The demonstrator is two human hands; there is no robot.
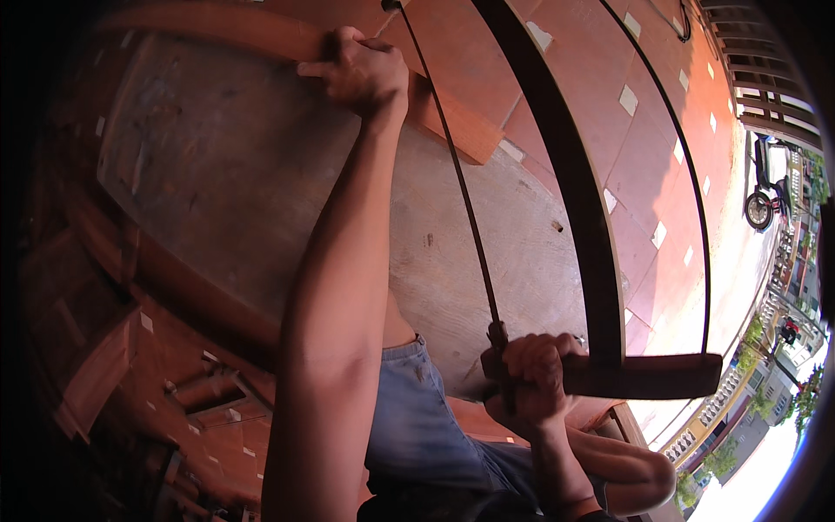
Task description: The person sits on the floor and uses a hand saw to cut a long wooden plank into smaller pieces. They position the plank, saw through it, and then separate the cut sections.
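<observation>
My right hand [535,374] is wrapped round the end of a wooden frame saw, at the dark crosspiece [648,376] where the blade is fixed. From there the thin saw blade [465,196] runs up and away. Beside it lie the saw's middle beam [578,165] and a thin cord or wire [683,130]. A reddish-brown wooden plank [461,130] lies across the far side of a worn board [487,226]. My left hand [370,74] grips this plank, some fingers curled. The blade crosses over the plank right of that hand; whether they touch I cannot tell.
Red floor tiles [600,130] with small pale insets surround the board. Wooden pieces [209,391] lie in shadow at the lower left. My bent leg [631,474] is near the right forearm. A railing [765,78] and a parked motorbike [761,196] stand at the far right.
</observation>
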